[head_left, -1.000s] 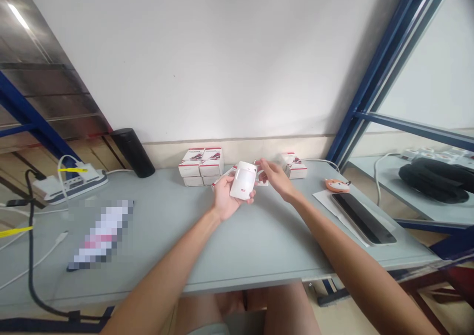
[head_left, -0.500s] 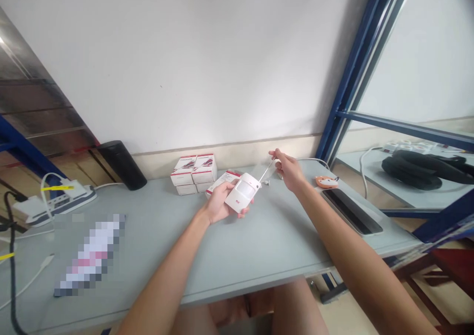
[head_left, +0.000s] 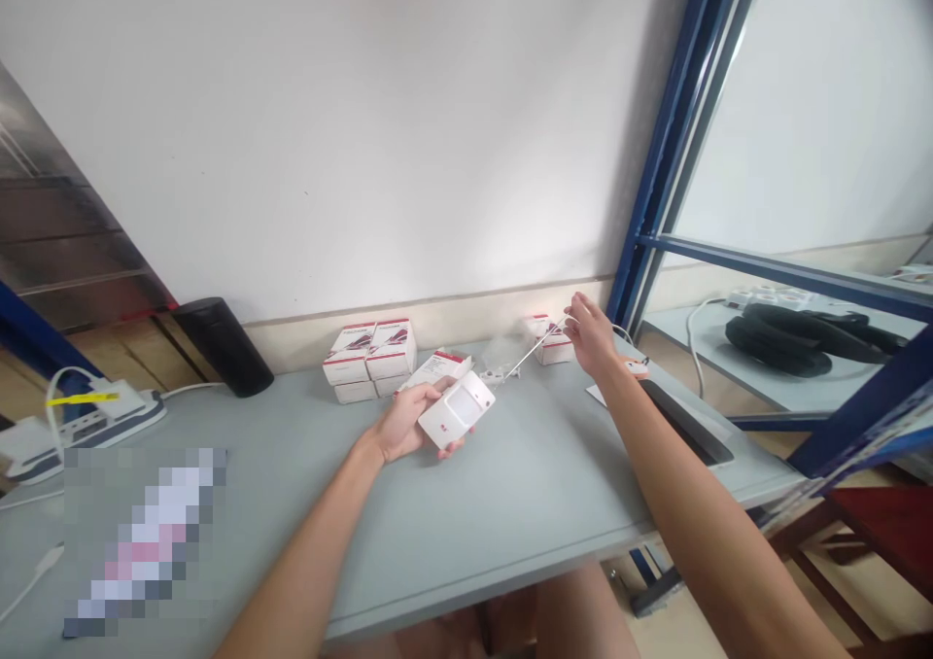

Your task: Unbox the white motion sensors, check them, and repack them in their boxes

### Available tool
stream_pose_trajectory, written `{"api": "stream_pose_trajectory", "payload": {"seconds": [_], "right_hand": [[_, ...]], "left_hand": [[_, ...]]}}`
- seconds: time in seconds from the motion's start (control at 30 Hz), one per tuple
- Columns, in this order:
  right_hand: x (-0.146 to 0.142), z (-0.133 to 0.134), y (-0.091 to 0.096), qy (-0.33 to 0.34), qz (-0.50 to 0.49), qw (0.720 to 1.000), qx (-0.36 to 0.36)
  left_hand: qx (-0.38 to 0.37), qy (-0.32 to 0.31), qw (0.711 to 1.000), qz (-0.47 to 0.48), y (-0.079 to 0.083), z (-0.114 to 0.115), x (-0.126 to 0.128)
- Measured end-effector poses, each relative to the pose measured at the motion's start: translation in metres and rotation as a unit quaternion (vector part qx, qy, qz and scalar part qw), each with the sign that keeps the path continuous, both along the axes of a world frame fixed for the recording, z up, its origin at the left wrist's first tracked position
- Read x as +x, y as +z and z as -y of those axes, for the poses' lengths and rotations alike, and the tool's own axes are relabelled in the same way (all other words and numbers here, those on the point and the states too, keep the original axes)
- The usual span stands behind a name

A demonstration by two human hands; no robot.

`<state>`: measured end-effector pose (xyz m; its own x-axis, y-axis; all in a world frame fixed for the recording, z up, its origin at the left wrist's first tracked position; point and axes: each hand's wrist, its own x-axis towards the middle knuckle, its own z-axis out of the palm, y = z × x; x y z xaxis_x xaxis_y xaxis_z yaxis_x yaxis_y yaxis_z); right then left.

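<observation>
My left hand (head_left: 408,421) is closed around a white motion detector (head_left: 453,411), its pale lens window and red mark facing up, tilted above the table. Out to the right, my right hand (head_left: 589,330) pinches the upper end of a thin silvery rod (head_left: 537,348) that looks like an antenna. The rod slants down towards the detector's top edge; I cannot tell if the two are joined. Behind the detector lies a white and red carton (head_left: 439,365). Small white parts (head_left: 494,377) and a clear plastic bag (head_left: 502,350) lie near the rod's lower end.
Stacked white and red boxes (head_left: 369,360) stand by the wall, another box (head_left: 552,340) beyond my right hand. A black cylinder (head_left: 224,346) and a power strip (head_left: 109,424) are left. A dark flat device (head_left: 677,421) lies right, near a blue metal frame (head_left: 656,173).
My right hand has moved right, away from the detector, and more of the rod shows. The left hand with the detector sits slightly lower and left as the view shifts.
</observation>
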<state>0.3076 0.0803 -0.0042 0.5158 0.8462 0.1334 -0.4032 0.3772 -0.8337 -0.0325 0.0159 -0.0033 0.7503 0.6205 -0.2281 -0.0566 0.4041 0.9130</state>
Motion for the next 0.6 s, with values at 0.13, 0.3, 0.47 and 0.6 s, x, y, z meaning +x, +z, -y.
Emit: {"api": "stream_pose_trajectory", "payload": {"seconds": [0.13, 0.3, 0.47, 0.6], "right_hand": [[-0.009, 0.0, 0.002, -0.107, 0.06, 0.992, 0.036], [-0.051, 0.016, 0.006, -0.057, 0.227, 0.97, 0.068], [-0.09, 0.033, 0.007, -0.02, 0.262, 0.958, 0.117], [-0.101, 0.04, -0.001, 0.014, 0.307, 0.947, 0.095]], "left_hand": [[0.007, 0.027, 1.0, 0.014, -0.002, 0.003, 0.007], [0.031, 0.07, 0.995, 0.061, -0.002, 0.005, 0.014], [0.043, 0.104, 0.988, 0.107, 0.0, 0.007, 0.015], [0.026, 0.126, 0.985, 0.117, 0.0, 0.009, 0.019]]}}
